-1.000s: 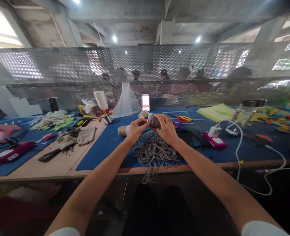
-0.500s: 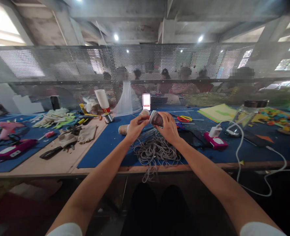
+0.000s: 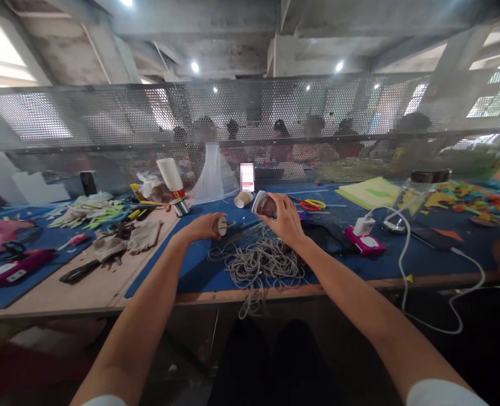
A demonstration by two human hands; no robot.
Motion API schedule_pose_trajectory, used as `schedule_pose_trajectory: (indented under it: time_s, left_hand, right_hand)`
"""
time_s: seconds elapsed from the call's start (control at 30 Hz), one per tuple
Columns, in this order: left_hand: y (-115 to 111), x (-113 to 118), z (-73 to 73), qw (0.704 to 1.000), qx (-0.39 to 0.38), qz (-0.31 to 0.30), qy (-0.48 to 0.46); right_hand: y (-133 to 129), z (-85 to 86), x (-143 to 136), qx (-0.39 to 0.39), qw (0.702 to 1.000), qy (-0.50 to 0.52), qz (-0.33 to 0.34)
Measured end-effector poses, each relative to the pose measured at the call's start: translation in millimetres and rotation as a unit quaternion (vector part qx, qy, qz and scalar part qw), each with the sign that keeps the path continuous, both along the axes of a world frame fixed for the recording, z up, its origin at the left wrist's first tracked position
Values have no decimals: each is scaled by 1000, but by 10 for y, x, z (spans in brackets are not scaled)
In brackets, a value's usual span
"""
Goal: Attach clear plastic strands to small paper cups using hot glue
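My left hand (image 3: 205,226) is closed around a small twine-wrapped cylinder (image 3: 222,226), whose pale round end faces right with a thin bit sticking out. In my right hand (image 3: 287,219) is a brown cup (image 3: 267,205), tilted, its whitish rim turned to the left. Just behind the hands, a tan cylinder (image 3: 244,199) lies on its side on the blue mat (image 3: 165,270). Below and between the hands spreads a tangled heap of grey cord (image 3: 267,262), with a few loops hanging over the table edge. Thin clear strips (image 3: 250,232) lie behind the cord.
Stacked paper cups (image 3: 170,175) lean over a metal can (image 3: 179,207) at left. Work gloves (image 3: 144,235) and a glue gun (image 3: 5,232) lie farther left. Yellow-handled scissors (image 3: 313,204), a purple power block (image 3: 365,241) with a white cable, and a clear jar (image 3: 415,197) are at right.
My left hand has moved left and down, away from the brown cup, and closed on the twine-wrapped cylinder lying there. My right hand still holds the cup. The view has shifted slightly.
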State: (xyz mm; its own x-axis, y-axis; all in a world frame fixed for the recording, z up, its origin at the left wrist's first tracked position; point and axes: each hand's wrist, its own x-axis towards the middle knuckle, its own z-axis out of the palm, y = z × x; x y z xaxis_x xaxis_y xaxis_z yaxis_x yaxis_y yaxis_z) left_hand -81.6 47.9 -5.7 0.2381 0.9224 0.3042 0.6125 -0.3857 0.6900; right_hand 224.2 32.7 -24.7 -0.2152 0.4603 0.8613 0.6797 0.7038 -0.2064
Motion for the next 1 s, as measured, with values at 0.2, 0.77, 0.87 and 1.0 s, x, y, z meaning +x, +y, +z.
schedule_pose_trajectory:
  time_s: [0.2, 0.77, 0.87, 1.0]
  left_hand:
    - [-230, 426, 229, 972, -30, -22, -231]
    - [-404, 1085, 53, 811, -269, -177, -489]
    - [-416, 1077, 66, 814, -268, -161, -489]
    - [-422, 1072, 65, 816, -258, -163, -491]
  right_hand:
    - [96, -7, -33, -90, 984, 154, 26]
    - [161, -26, -102, -296, 828, 430, 204]
    - [131, 2, -97, -299, 833, 420, 201]
    - [93, 33, -96, -303, 825, 422, 224]
